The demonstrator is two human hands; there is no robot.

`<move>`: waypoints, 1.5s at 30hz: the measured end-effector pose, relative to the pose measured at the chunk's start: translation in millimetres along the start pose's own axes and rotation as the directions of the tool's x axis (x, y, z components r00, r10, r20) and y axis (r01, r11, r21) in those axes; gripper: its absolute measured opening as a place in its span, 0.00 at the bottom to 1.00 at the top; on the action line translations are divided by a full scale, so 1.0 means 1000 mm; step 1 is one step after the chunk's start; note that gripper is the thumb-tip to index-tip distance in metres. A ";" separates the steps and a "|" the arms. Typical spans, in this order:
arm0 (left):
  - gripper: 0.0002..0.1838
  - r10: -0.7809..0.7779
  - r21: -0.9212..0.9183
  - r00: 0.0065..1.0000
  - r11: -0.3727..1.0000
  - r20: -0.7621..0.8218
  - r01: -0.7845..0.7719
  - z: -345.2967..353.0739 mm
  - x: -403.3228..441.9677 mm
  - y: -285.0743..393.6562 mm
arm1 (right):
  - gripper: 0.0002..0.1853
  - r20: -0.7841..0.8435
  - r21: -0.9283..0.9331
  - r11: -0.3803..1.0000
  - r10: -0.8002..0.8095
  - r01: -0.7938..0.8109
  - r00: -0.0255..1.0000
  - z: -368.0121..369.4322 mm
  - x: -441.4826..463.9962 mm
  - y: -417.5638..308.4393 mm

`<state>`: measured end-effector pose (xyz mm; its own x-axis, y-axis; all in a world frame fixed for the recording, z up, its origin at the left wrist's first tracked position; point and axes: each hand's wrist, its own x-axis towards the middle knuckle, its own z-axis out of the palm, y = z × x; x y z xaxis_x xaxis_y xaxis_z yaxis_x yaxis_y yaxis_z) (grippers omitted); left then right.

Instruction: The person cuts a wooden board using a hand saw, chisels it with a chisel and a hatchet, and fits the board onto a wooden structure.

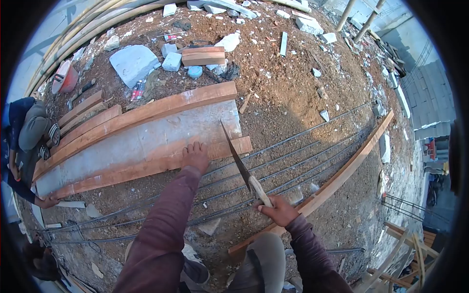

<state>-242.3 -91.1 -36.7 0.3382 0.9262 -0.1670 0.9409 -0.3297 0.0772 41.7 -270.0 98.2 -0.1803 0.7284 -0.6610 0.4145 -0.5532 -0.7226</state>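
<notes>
Presently, we hold the saw (242,167) by its wooden handle (260,192) in our right hand (278,211). The fingers close around the handle's near end, with the blade angled up and away, its tip beyond the near beam (161,158). The blade crosses that beam in our view, close to its right end; we cannot tell whether the teeth touch the wood.

We lay our left hand (196,157) palm down on the near beam, left of the blade. It is spread flat and grips nothing, which probably steadies the timber while keeping our fingers off the teeth.

The near beam lies along the near edge of the pale panel (171,128), and the far beam (146,115) along its far edge, seemingly as side rails. At the panel's near left corner, a co-worker's hand (48,201) rests, perhaps for support. Metal rods (293,139) run across the ground (273,97) nearer to us.
</notes>
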 end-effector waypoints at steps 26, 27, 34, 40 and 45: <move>0.42 0.025 0.085 0.998 0.996 0.055 -0.030 0.027 0.017 -0.018 | 0.31 -0.135 -0.289 0.943 -0.213 0.167 0.968 0.008 0.003 -0.047; 0.43 0.025 0.102 0.999 0.994 0.033 -0.029 0.036 0.017 -0.023 | 0.30 -0.234 -0.325 0.925 -0.278 0.195 0.932 0.013 0.011 -0.034; 0.34 0.045 0.052 0.996 0.997 0.077 -0.049 -0.001 0.001 -0.004 | 0.17 -0.260 -0.074 0.973 -0.231 0.220 0.938 0.043 -0.008 -0.024; 0.33 0.038 0.090 0.999 0.995 -0.007 -0.037 0.009 0.002 -0.005 | 0.18 -0.393 -0.474 0.880 -0.220 0.009 0.893 0.094 0.010 0.055; 0.33 -0.004 0.000 0.999 1.000 0.052 0.004 -0.012 -0.002 0.004 | 0.23 -0.160 -0.563 0.810 0.091 -0.166 0.983 0.068 0.030 0.055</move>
<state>-239.5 -92.0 -24.0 0.3346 0.9167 -0.2185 0.9424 -0.3258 0.0761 -2.0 -306.0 24.9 0.0030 0.7301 -0.6833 0.8676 -0.3416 -0.3613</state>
